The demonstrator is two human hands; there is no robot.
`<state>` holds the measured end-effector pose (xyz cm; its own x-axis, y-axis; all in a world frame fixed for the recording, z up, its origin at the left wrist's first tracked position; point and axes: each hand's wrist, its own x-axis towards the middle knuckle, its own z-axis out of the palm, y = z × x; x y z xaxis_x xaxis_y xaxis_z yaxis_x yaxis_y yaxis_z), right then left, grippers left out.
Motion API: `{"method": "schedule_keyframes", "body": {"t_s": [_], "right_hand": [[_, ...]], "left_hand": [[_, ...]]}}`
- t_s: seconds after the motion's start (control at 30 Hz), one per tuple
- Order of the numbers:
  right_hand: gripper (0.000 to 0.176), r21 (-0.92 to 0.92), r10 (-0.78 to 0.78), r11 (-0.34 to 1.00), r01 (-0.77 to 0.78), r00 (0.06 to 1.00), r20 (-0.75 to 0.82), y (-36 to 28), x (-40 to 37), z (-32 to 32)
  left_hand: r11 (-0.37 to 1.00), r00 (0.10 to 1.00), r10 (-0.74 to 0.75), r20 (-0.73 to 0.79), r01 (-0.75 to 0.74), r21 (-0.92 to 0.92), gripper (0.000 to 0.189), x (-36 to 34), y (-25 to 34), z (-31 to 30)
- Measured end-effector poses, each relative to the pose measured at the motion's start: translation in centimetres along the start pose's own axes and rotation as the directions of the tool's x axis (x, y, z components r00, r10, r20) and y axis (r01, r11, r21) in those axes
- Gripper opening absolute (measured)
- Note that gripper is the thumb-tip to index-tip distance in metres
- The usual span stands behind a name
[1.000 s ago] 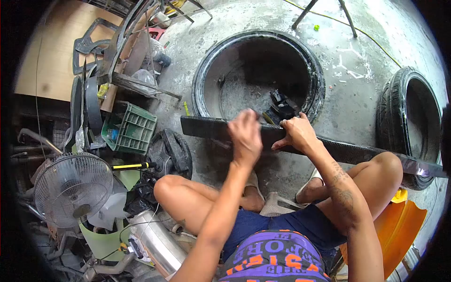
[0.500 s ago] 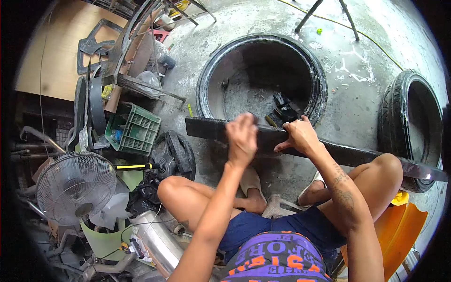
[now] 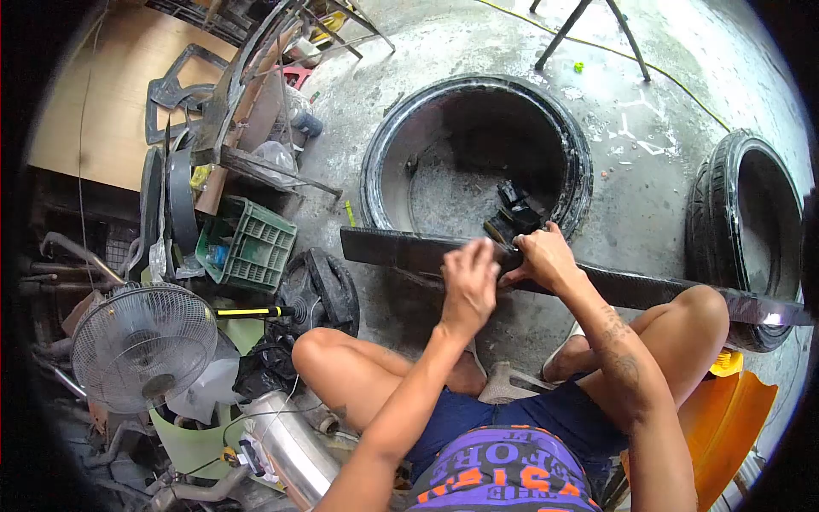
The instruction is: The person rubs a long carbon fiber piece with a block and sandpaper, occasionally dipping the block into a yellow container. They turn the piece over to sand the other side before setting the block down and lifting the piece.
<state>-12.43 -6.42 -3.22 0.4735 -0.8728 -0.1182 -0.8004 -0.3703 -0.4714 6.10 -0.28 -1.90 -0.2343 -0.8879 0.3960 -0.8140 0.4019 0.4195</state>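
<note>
A long dark panel with a woven, carbon-fibre-like sheen (image 3: pixel 384 247) lies across in front of my knees, over the near rim of a big tyre-like ring (image 3: pixel 372 183). My right hand (image 3: pixel 546 256) grips its upper edge near the middle, thumb on the near face and fingers over the top. My left hand (image 3: pixel 469 286) is at the panel's near face, just left of the right hand. Its fingers are bent and slightly blurred; what they hold, if anything, I cannot make out. Inside the ring, a black object (image 3: pixel 516 209) lies just beyond my right hand.
Another tyre (image 3: pixel 721 222) stands to the right, close to the panel's far end. On the left are a fan (image 3: pixel 141 341), a green crate (image 3: pixel 260 247) and a metal cylinder (image 3: pixel 290 448). An orange panel (image 3: pixel 725 435) leans beside my right leg.
My left hand has moved right and slightly down along the panel, closer to my right hand. The right hand keeps its grip. The view has shifted slightly.
</note>
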Motion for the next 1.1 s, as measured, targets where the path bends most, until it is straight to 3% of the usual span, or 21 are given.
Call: {"method": "schedule_keyframes", "body": {"t_s": [0.1,0.17,0.23,0.3,0.33,0.43,0.5,0.57,0.6,0.7,0.8,0.83,0.9,0.97,1.1], "right_hand": [[0.078,0.003,0.009,1.000,-0.009,1.000,0.020,-0.5,-0.3,0.5],[0.071,-0.066,-0.040,0.997,0.035,0.996,-0.077,-0.6,-0.7,1.1],[0.068,-0.065,-0.051,0.997,0.045,0.995,-0.089,-0.6,-0.7,0.8],[0.067,-0.073,-0.041,0.997,0.034,0.994,-0.097,-0.7,-0.8,1.0],[0.067,-0.071,-0.038,0.997,0.032,0.996,-0.084,-0.6,-0.8,1.2],[0.067,-0.071,-0.043,0.997,0.036,0.995,-0.093,-0.6,-0.9,1.6],[0.071,-0.089,-0.036,0.996,0.028,0.996,-0.084,-0.8,-1.2,1.3],[0.065,-0.075,-0.052,0.996,0.047,0.996,-0.074,-0.9,-1.1,0.9],[0.065,-0.076,-0.055,0.996,0.049,0.995,-0.082,-0.8,-0.9,1.0],[0.065,-0.061,-0.080,0.995,0.074,0.992,-0.102,-0.4,-1.0,1.7],[0.066,-0.072,-0.068,0.996,0.060,0.992,-0.103,-0.8,-1.2,1.3],[0.066,-0.072,-0.073,0.995,0.066,0.992,-0.101,-0.9,-1.4,1.5],[0.071,-0.086,-0.073,0.994,0.063,0.991,-0.116,-0.8,-1.4,1.5],[0.073,-0.060,-0.056,0.997,0.051,0.995,-0.080,-0.9,-1.1,0.5],[0.078,0.071,-0.030,0.997,0.030,1.000,-0.005,-0.4,-0.4,-0.5]], "left_hand": [[0.996,0.997,0.006,0.074,-0.013,0.092,0.034,1.8,-1.9,-2.0],[0.959,0.978,-0.209,-0.003,0.206,0.196,0.029,3.3,-5.5,-2.8],[0.937,0.976,-0.207,-0.067,0.217,0.273,0.029,3.2,-4.3,-2.2],[0.986,0.993,-0.106,0.047,0.099,0.135,0.031,1.7,-0.4,-0.9],[0.992,0.992,-0.112,0.055,0.109,0.058,0.033,1.0,2.1,-0.9],[0.987,0.993,-0.065,0.094,0.050,0.152,0.033,2.4,-1.1,-2.2],[0.959,0.980,-0.197,-0.032,0.200,0.199,0.033,3.5,-5.0,-2.6],[0.951,0.985,-0.130,-0.115,0.157,0.267,0.034,2.8,-4.6,-1.2],[0.979,0.993,-0.119,-0.001,0.118,0.169,0.034,2.6,-2.5,-1.1],[0.997,0.996,-0.058,0.068,0.054,0.052,0.035,0.9,1.4,-1.3],[0.971,0.986,-0.157,0.052,0.145,0.190,0.033,3.6,-5.2,-2.6],[0.948,0.968,-0.252,-0.012,0.249,0.199,0.033,4.3,-6.9,-3.5],[0.948,0.959,-0.238,-0.150,0.263,0.176,0.035,3.9,-11.2,-3.9],[0.963,0.948,-0.175,-0.267,0.221,0.152,0.038,2.3,-9.4,-5.1],[0.938,0.920,-0.296,-0.257,0.330,0.103,0.044,-2.8,-5.2,-2.7]]}}
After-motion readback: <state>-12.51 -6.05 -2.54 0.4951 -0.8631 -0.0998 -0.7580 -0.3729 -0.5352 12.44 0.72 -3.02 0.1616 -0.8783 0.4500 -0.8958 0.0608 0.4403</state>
